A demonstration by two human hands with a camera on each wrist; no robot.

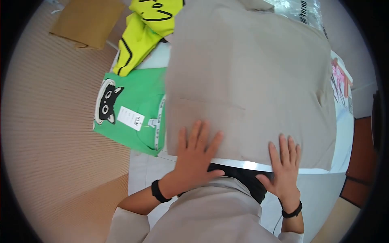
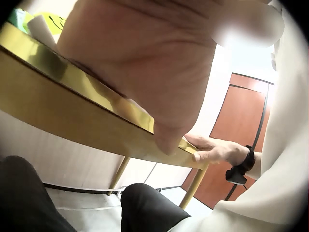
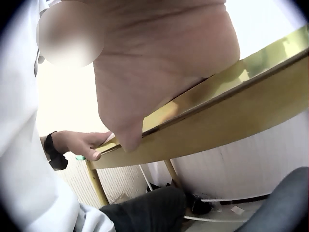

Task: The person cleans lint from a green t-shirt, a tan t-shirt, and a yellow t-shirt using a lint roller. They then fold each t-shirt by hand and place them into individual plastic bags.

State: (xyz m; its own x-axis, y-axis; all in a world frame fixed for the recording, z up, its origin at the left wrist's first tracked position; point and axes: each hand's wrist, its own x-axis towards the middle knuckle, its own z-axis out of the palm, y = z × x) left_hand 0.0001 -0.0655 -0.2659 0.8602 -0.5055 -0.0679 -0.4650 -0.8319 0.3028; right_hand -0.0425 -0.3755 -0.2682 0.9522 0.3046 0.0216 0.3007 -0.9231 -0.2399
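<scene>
A grey-beige garment (image 1: 251, 89) lies spread over the table, smooth for the most part, with a faint crease on its left half. My left hand (image 1: 194, 154) rests on its near left part, fingers straight and spread. Near the lower right edge my right hand (image 1: 285, 170) touches the cloth with straight fingers, its thumb out to the side. In the left wrist view the left palm (image 2: 145, 63) leans at the table's gold rim (image 2: 77, 92). The right palm (image 3: 164, 63) is at the same rim in the right wrist view.
Left of the garment lies a folded green shirt (image 1: 137, 87) with a white tag (image 1: 131, 118). Beyond it are a yellow garment (image 1: 139, 38) and a brown paper packet (image 1: 87, 22). A clear plastic bag (image 1: 302, 12) sits at the far right, and a pink print (image 1: 339, 79) at the right edge.
</scene>
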